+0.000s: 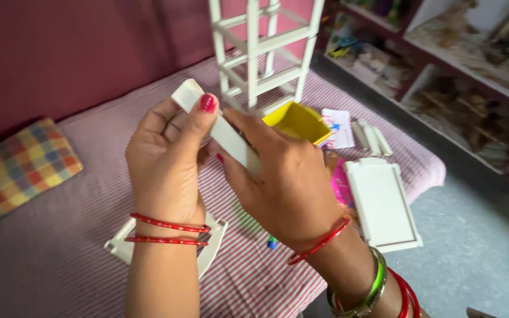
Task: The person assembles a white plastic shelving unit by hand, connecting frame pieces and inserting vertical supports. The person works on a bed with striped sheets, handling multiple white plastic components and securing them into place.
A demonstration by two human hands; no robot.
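Both my hands hold one flat white plastic bar (222, 131) above a striped bed. My left hand (166, 159) grips its upper end, thumb with red nail pressed on top. My right hand (284, 182) wraps around the lower end, hiding that part. Red bangles ring both wrists. Behind the hands stands a white plastic frame tower (263, 50), partly built, upright on the bed. A yellow box-shaped piece (297, 122) lies just past my right hand.
A white rectangular tray-like panel (381, 203) lies at the bed's right edge. Small white bars (372, 136) and a printed leaflet (338, 126) lie beyond it. A white curved piece (210, 247) sits under my left wrist. A checked cushion (16, 168) is at left; shelves (472, 65) at right.
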